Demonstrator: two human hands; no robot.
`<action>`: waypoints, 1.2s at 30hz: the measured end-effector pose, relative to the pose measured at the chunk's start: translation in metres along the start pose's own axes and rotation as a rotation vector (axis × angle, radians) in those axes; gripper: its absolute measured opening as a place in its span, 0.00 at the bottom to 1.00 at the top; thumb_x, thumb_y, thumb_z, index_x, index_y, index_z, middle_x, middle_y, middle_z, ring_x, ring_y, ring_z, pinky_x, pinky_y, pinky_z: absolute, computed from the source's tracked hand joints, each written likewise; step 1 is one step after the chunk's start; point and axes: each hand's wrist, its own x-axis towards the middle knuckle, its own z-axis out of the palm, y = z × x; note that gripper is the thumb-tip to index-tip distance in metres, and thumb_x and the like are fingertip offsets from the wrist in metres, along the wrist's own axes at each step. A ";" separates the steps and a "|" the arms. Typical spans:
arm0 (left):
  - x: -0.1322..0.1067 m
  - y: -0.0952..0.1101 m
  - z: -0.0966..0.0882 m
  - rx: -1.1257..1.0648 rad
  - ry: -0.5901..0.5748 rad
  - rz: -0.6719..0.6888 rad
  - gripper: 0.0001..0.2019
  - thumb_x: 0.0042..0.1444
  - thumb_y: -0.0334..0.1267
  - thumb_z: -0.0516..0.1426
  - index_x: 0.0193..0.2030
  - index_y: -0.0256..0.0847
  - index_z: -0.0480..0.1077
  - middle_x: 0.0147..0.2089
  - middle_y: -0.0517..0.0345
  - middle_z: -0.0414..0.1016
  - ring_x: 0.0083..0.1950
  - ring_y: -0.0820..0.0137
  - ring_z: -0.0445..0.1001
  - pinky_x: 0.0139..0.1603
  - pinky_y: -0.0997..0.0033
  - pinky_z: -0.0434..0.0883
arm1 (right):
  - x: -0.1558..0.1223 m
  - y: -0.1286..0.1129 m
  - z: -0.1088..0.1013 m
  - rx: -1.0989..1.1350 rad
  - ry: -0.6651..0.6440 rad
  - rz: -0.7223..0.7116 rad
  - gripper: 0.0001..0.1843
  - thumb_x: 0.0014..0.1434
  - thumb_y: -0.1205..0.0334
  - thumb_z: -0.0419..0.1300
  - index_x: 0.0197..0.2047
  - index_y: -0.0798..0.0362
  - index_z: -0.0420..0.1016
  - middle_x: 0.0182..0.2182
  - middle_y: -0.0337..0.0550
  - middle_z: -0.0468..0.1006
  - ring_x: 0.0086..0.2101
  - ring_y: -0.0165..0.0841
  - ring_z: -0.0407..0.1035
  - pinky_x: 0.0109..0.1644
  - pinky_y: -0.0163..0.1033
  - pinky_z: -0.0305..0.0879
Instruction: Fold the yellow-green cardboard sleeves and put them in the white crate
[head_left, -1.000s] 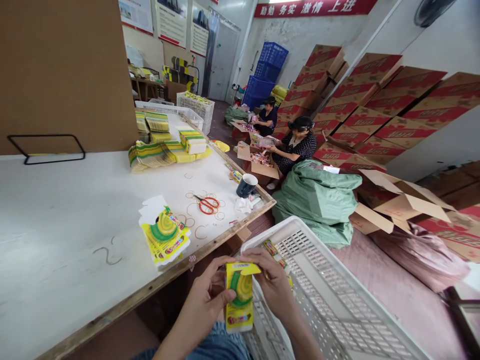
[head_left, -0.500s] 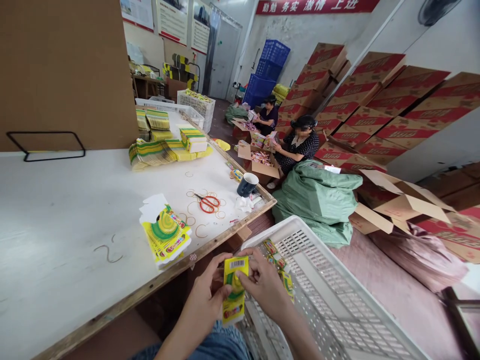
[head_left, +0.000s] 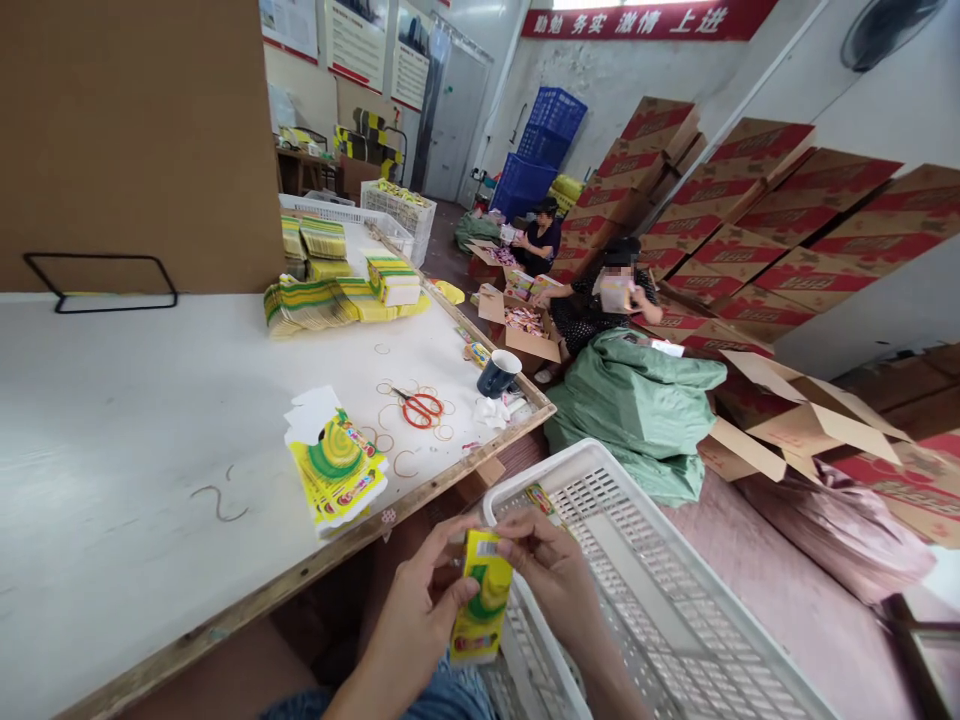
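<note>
On the white table (head_left: pixel 112 400) to your left, the small stack of yellow packets (head_left: pixel 337 475) lies untouched near the edge. Your left hand (head_left: pixel 420 620) grips the yellow packet (head_left: pixel 480 600) from the side, and it now stands narrower than a second ago (top flap folded down). Your right hand (head_left: pixel 547 570) pinches that top, just above the white crate (head_left: pixel 675 600).

White table (head_left: pixel 135 400), stacked cartons (head_left: pixel 757 210) by wall, red banner (head_left: pixel 645 18) overhead.

yellow-green packet (head_left: pixel 481 600), red scissors (head_left: pixel 420 408), white crate (head_left: pixel 645 590)
</note>
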 end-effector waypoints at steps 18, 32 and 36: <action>-0.005 0.016 -0.060 0.798 0.586 0.250 0.25 0.62 0.37 0.50 0.65 0.45 0.52 0.64 0.51 0.66 0.68 0.58 0.57 0.70 0.43 0.36 | 0.090 -0.028 0.133 -0.003 -0.026 -0.021 0.08 0.51 0.58 0.63 0.28 0.54 0.79 0.21 0.36 0.73 0.21 0.28 0.57 0.27 0.34 0.54; -0.006 0.028 -0.069 0.845 0.847 0.336 0.22 0.61 0.36 0.50 0.62 0.40 0.55 0.63 0.44 0.64 0.67 0.59 0.58 0.70 0.48 0.39 | 0.077 -0.009 0.135 0.548 0.000 0.220 0.15 0.50 0.51 0.66 0.32 0.55 0.75 0.22 0.36 0.76 0.23 0.29 0.66 0.29 0.34 0.63; -0.004 0.024 -0.081 0.959 0.858 0.284 0.21 0.62 0.39 0.49 0.61 0.39 0.56 0.62 0.40 0.66 0.67 0.56 0.57 0.69 0.41 0.38 | 0.077 -0.011 0.132 0.682 0.005 0.254 0.14 0.48 0.51 0.67 0.30 0.53 0.75 0.23 0.35 0.75 0.25 0.29 0.66 0.31 0.33 0.62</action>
